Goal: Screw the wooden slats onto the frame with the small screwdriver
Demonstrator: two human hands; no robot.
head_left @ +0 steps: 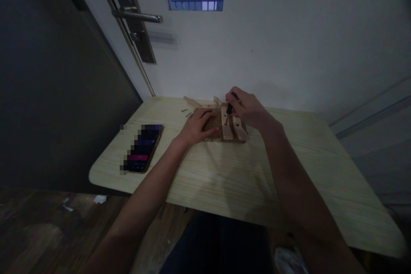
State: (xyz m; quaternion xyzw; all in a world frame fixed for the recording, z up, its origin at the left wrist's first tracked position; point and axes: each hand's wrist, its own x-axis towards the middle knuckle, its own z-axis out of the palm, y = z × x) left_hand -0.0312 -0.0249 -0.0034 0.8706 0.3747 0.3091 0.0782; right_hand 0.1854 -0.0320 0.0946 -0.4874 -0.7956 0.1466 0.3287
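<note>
A small wooden assembly (231, 130) of pale slats on a brown board lies at the far middle of the table. My left hand (198, 125) rests flat on its left part, fingers spread, pressing it down. My right hand (245, 109) is closed round a black-handled screwdriver (229, 109), held upright with its tip on one of the slats. Loose wooden strips (192, 102) lie just behind the assembly, with a few small dark screws (186, 112) beside them.
A phone (143, 147) with a lit screen lies on the left part of the pale wooden table (224, 180). A white wall stands right behind the table; a door with a metal handle (138, 16) is at the back left. Dark wooden floor lies below.
</note>
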